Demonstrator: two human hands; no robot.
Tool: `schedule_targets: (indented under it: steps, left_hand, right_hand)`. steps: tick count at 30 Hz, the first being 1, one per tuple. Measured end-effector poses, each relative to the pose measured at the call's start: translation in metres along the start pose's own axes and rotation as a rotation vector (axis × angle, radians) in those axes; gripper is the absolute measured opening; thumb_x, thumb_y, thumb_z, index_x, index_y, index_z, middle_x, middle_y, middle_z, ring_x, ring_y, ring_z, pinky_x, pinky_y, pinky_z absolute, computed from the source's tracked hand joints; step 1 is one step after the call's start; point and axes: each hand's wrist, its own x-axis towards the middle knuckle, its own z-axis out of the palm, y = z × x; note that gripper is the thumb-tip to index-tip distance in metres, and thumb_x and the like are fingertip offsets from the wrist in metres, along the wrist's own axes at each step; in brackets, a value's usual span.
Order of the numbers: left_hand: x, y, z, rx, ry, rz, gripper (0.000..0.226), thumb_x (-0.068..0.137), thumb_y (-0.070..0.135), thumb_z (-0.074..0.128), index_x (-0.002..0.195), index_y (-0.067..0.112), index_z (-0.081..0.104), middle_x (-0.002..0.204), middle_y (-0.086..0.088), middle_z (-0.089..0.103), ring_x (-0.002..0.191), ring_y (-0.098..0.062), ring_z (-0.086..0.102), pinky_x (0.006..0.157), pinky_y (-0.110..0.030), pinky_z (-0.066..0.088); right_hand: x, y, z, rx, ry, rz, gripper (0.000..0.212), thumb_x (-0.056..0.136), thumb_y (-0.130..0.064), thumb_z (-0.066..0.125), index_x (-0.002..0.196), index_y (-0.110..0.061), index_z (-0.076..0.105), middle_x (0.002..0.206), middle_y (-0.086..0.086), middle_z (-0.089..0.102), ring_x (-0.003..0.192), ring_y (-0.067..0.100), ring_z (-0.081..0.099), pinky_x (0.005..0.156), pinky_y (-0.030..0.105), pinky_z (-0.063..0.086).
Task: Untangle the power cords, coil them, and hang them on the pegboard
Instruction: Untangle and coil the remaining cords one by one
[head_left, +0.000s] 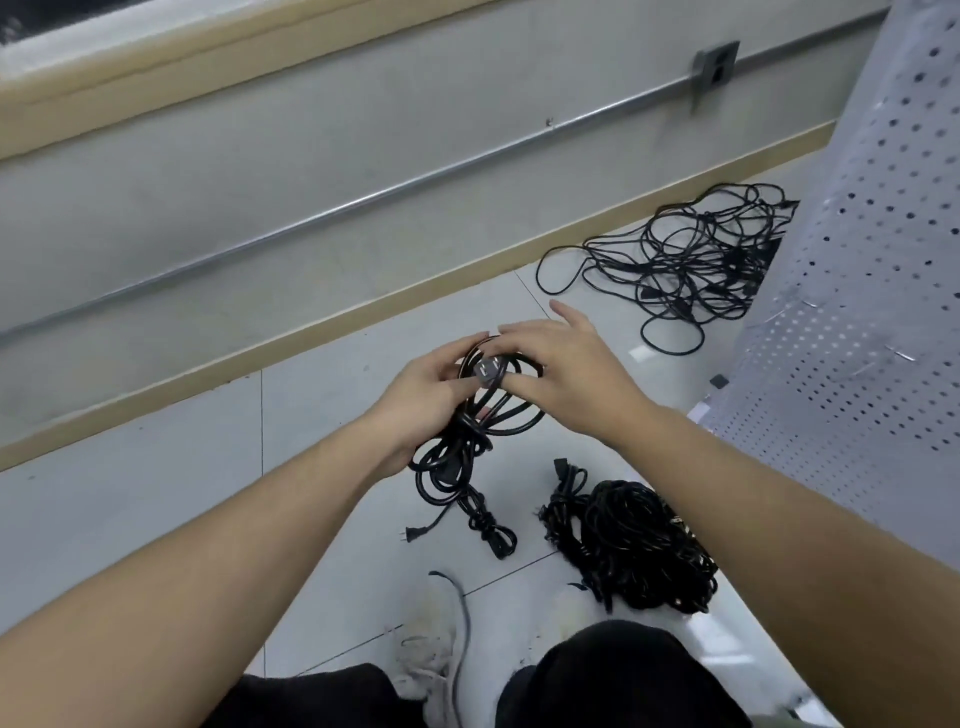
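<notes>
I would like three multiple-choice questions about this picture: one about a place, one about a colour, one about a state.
1. Where does the loose tangle lie?
A. on the floor beside the pegboard
B. hung on the pegboard
C. on the person's lap

2. What colour are the cords?
A. white
B. black
C. orange

3. What does the left hand do?
A. hangs idle
B. rests flat on the floor
C. grips the coil

Answers:
1. A: the tangle spreads on the tiles at the foot of the white board.
2. B: the coil in hand, the tangle and the pile near the shoes are all black.
3. C: its fingers curl round the coil, while the right hand touches the coil's top near the plug.
</notes>
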Motion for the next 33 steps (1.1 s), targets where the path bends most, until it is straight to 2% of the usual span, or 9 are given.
schedule_targets:
  steps: [3, 6, 9, 13, 17, 21, 25, 30, 33]
  left_hand:
    - [0.037, -0.020, 0.001, 0.130, -0.055, 0.042, 0.032, 0.100, 0.015, 0.062, 0.124, 0.035, 0.068, 0.111, 0.011, 0.075, 0.095, -0.006, 0.067, 0.088, -0.026, 0.051]
    - [0.075, -0.050, 0.001, 0.146, -0.023, 0.041, 0.040, 0.099, 0.002, 0.052, 0.111, 0.035, 0.070, 0.094, 0.016, 0.073, 0.084, -0.002, 0.066, 0.083, -0.026, 0.050]
    - [0.112, -0.089, -0.004, 0.034, -0.028, -0.018, 0.044, 0.102, -0.001, 0.047, 0.122, 0.032, 0.068, 0.097, 0.012, 0.073, 0.075, 0.005, 0.066, 0.074, -0.017, 0.051]
    - [0.143, -0.135, -0.016, -0.047, -0.097, -0.064, 0.041, 0.103, 0.003, 0.052, 0.129, 0.031, 0.067, 0.092, 0.020, 0.074, 0.076, 0.007, 0.066, 0.068, -0.008, 0.047]
    - [0.144, -0.157, -0.027, -0.052, -0.152, -0.125, 0.038, 0.103, 0.008, 0.055, 0.125, 0.035, 0.070, 0.098, 0.018, 0.076, 0.081, 0.002, 0.066, 0.075, -0.018, 0.048]
    - [0.135, -0.147, -0.038, -0.037, -0.176, -0.169, 0.044, 0.098, 0.003, 0.049, 0.114, 0.036, 0.073, 0.101, 0.005, 0.076, 0.077, -0.014, 0.055, 0.068, -0.023, 0.047]
    - [0.118, -0.118, -0.043, -0.094, -0.151, -0.165, 0.039, 0.100, 0.005, 0.054, 0.117, 0.033, 0.075, 0.084, 0.005, 0.067, 0.067, -0.012, 0.050, 0.059, -0.017, 0.042]
    - [0.088, -0.094, -0.036, -0.071, -0.239, -0.065, 0.046, 0.098, -0.002, 0.052, 0.127, 0.028, 0.069, 0.112, 0.007, 0.075, 0.090, -0.013, 0.067, 0.086, -0.028, 0.056]
    - [0.061, -0.084, -0.031, -0.202, -0.330, -0.032, 0.040, 0.100, 0.002, 0.049, 0.129, 0.024, 0.067, 0.120, 0.005, 0.073, 0.105, -0.014, 0.070, 0.093, -0.030, 0.056]
  right_hand:
    - [0.010, 0.028, 0.011, -0.056, -0.063, -0.036, 0.030, 0.090, -0.040, 0.063, 0.115, -0.026, 0.072, 0.119, -0.005, 0.072, 0.121, 0.012, 0.061, 0.119, 0.046, 0.027]
    - [0.024, 0.051, 0.027, -0.039, -0.190, -0.096, 0.041, 0.091, -0.028, 0.059, 0.132, -0.029, 0.065, 0.118, -0.013, 0.072, 0.105, 0.007, 0.063, 0.104, 0.029, 0.042]
    - [0.037, 0.075, 0.046, 0.066, -0.293, 0.064, 0.055, 0.083, -0.030, 0.058, 0.138, -0.034, 0.062, 0.137, -0.013, 0.064, 0.126, 0.000, 0.055, 0.110, 0.014, 0.034]
    - [0.046, 0.095, 0.087, 0.168, -0.303, 0.246, 0.043, 0.082, -0.051, 0.073, 0.121, -0.035, 0.073, 0.123, -0.026, 0.067, 0.122, -0.005, 0.059, 0.111, 0.027, 0.042]
    - [0.053, 0.091, 0.110, 0.155, -0.412, 0.361, 0.029, 0.084, -0.039, 0.078, 0.113, -0.032, 0.074, 0.114, -0.019, 0.073, 0.111, 0.000, 0.063, 0.099, 0.024, 0.044]
    - [0.057, 0.077, 0.111, 0.262, -0.521, 0.503, 0.023, 0.085, -0.015, 0.074, 0.102, -0.025, 0.063, 0.120, 0.000, 0.071, 0.112, 0.021, 0.062, 0.099, 0.038, 0.046]
    - [0.055, 0.053, 0.089, 0.298, -0.463, 0.515, 0.036, 0.088, -0.006, 0.069, 0.116, -0.027, 0.062, 0.123, -0.010, 0.070, 0.112, 0.007, 0.060, 0.089, 0.012, 0.042]
    - [0.035, 0.020, 0.065, 0.255, -0.328, 0.525, 0.019, 0.084, -0.035, 0.079, 0.102, -0.035, 0.075, 0.096, -0.012, 0.073, 0.095, 0.011, 0.064, 0.089, 0.028, 0.048]
    - [0.021, 0.003, 0.056, 0.163, -0.139, 0.537, 0.010, 0.088, -0.047, 0.073, 0.094, -0.038, 0.073, 0.082, -0.016, 0.069, 0.083, 0.005, 0.062, 0.078, 0.025, 0.048]
